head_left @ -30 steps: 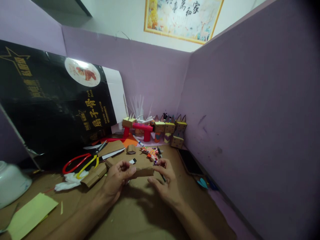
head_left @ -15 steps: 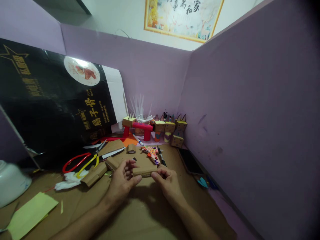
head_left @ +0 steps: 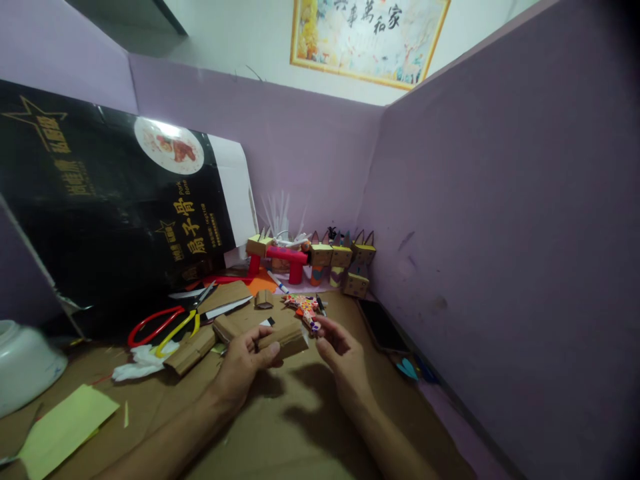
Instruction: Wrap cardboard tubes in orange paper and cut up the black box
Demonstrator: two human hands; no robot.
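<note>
Over flat brown cardboard [head_left: 260, 437], our left hand [head_left: 243, 367] pinches the oblong brown cardboard box [head_left: 291, 339]; our right hand [head_left: 345, 357] has let go, fingers parted!

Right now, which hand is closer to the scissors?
Left. The left hand, holding a cardboard piece, is to the right of the scissors and a bit lower in the picture. The right hand is farther right, past that cardboard piece.
</note>
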